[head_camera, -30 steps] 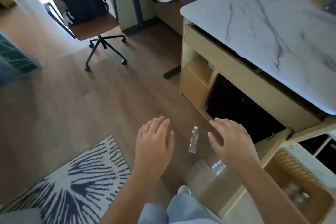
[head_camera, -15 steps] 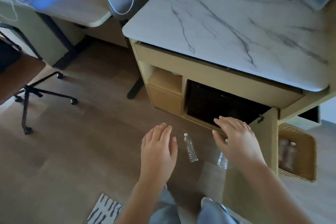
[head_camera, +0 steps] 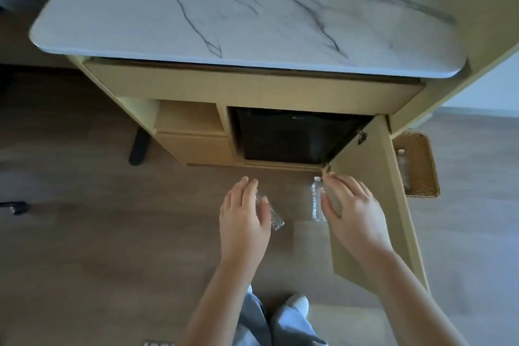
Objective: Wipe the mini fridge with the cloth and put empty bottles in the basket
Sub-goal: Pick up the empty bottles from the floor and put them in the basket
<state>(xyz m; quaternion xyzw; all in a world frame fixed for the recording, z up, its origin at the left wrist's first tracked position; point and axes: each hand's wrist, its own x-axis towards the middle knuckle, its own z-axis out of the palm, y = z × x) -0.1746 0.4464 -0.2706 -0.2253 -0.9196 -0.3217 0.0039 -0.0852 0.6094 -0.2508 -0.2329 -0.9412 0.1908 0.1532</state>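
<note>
Two clear empty plastic bottles lie on the wooden floor in front of the cabinet. My left hand [head_camera: 243,216] hovers open over the left bottle [head_camera: 273,216], hiding its upper part. My right hand [head_camera: 351,211] is open just right of the other bottle [head_camera: 316,199], which has a white cap. The black mini fridge [head_camera: 292,137] sits in the cabinet recess, its wooden cabinet door [head_camera: 373,196] swung open to the right. A woven basket [head_camera: 421,166] stands on the floor beyond that door and holds at least one bottle. No cloth is in view.
A marble-patterned countertop [head_camera: 238,5] overhangs the cabinet. An open shelf and a drawer [head_camera: 193,135] are left of the fridge. A black desk foot [head_camera: 139,146] rests on the floor at left. My feet and trouser legs [head_camera: 278,320] are at the bottom.
The view has swung right and closer to the cabinet. Both hands have moved forward and down toward the two bottles on the floor; the left hand now covers part of one bottle.
</note>
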